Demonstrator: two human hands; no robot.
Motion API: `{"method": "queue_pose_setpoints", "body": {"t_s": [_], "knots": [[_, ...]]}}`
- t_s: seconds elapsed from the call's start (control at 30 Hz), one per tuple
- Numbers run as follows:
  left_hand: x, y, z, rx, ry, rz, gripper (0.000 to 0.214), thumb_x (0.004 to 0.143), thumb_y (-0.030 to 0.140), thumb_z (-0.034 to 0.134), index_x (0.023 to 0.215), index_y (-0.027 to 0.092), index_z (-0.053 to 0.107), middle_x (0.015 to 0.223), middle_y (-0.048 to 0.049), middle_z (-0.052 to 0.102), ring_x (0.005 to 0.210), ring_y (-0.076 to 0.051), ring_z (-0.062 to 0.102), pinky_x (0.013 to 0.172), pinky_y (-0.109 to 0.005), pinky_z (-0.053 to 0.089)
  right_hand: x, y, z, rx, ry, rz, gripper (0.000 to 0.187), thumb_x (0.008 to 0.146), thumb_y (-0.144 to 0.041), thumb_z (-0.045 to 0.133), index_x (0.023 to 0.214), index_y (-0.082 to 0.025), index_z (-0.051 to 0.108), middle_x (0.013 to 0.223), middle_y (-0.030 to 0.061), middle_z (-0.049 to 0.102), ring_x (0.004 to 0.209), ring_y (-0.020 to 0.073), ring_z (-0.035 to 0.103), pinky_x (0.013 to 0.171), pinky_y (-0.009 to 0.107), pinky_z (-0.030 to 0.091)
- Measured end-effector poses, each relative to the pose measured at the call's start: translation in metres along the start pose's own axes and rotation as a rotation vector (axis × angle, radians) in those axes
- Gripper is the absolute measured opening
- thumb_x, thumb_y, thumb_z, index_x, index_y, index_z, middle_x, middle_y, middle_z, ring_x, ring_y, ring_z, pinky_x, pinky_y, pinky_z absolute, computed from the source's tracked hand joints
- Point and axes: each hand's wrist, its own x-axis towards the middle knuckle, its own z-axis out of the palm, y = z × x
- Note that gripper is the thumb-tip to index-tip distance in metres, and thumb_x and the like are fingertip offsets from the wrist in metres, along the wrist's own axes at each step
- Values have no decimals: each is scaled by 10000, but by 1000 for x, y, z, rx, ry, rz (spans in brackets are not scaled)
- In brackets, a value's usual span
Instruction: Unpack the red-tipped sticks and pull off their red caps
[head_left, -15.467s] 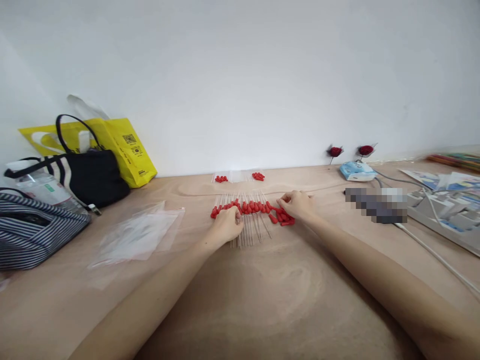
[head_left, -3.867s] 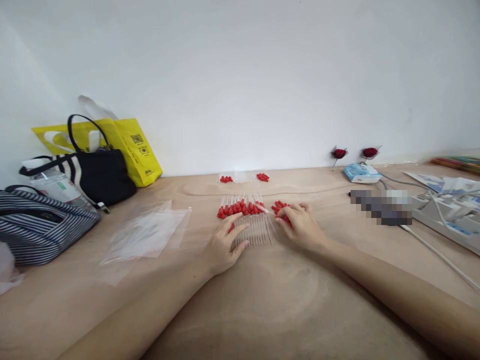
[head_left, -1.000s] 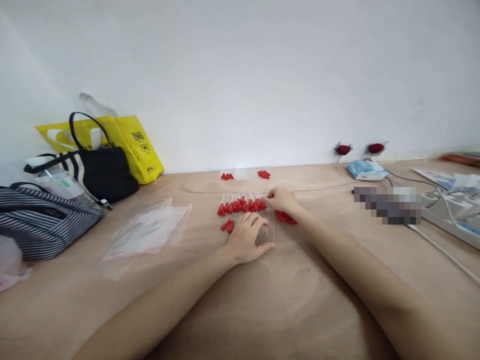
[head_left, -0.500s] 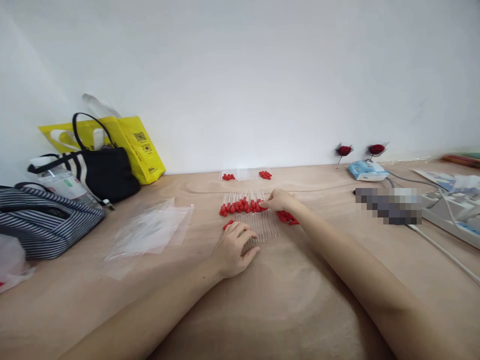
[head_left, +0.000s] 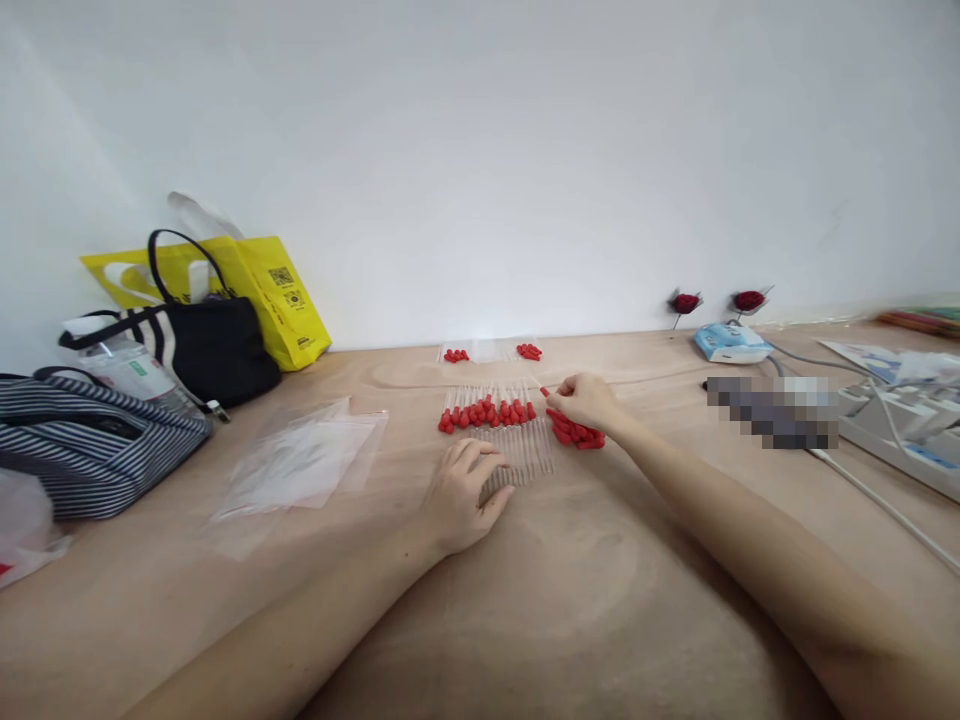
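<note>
My right hand (head_left: pixel 581 400) pinches a dropper with a red rubber bulb (head_left: pixel 546 392); its thin clear tube points up and left. Below that hand is a pile of loose red bulbs (head_left: pixel 577 432). My left hand (head_left: pixel 466 497) rests on the table, fingers loosely bent and apart, beside a row of clear glass tubes (head_left: pixel 529 455). Its fingertips partly cover the row's left end. Just beyond, droppers with red bulbs (head_left: pixel 487 410) lie side by side, bulbs towards me.
Farther back lie clear bags with red bulbs (head_left: pixel 529 352). Flat plastic bags (head_left: pixel 307 460) lie to the left, near a striped bag (head_left: pixel 112 440), a black bag (head_left: pixel 217 350) and a yellow bag (head_left: pixel 292 330). At right are a blue-white pack (head_left: pixel 731 342) and a power strip (head_left: pixel 892 425).
My right hand has moved right, from the dropper row to above the loose bulbs, and a dropper now shows in its fingers. The red bulb at my left fingertips no longer shows.
</note>
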Motion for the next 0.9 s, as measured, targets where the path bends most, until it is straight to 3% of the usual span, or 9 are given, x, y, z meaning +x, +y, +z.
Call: {"method": "queue_pose_setpoints", "body": {"t_s": [0.07,0.13,0.2,0.33,0.43,0.53,0.67,0.9], "knots": [[1,0,0,64,73,5,263,756,238,519,1010,174,540,1055,-96,520,1019,-228,447,892,-393,368,-14,12,-3,54,7,-60,178,697,-300,490,710,-169,611,686,26,643,643,134,563,574,224,360],[3,0,0,157,133,27,356,759,248,516,1104,163,507,1173,-119,469,1117,-256,389,943,-413,324,-32,23,-2,130,9,-244,168,702,-288,484,692,-163,595,627,16,620,595,124,537,587,239,350],[4,0,1,243,150,73,424,767,262,513,1177,161,469,1247,-128,431,1174,-273,346,968,-433,287,-49,31,3,105,89,-443,125,679,-275,514,650,-170,576,640,5,605,654,138,525,675,283,328],[5,0,5,308,139,161,324,807,261,484,1125,216,526,1172,-78,540,1133,-239,424,1004,-479,187,-72,34,17,61,112,-681,58,656,-230,539,648,-173,548,634,-10,572,669,136,483,707,318,269],[5,-1,8,290,125,182,171,821,226,473,911,249,616,915,1,659,974,-187,537,1019,-510,100,-77,30,25,59,105,-742,45,666,-217,539,650,-175,541,611,-16,544,652,127,456,702,313,261],[4,-1,9,275,107,180,158,825,206,468,797,226,622,732,29,662,840,-154,575,1022,-529,63,-77,27,28,50,142,-762,82,678,-259,565,705,-181,562,671,-5,566,693,136,462,722,320,257],[5,-1,9,244,111,177,163,828,210,462,793,217,620,714,27,660,814,-149,579,1025,-531,65,-78,25,33,33,262,-835,213,723,-381,582,851,-211,604,778,9,615,758,144,477,757,333,243],[8,1,10,191,121,201,137,818,256,493,811,228,627,775,35,677,826,-148,581,1026,-515,105,-79,24,42,1,452,-949,131,787,-303,540,786,-226,646,629,-7,596,681,120,451,743,330,238]]}}
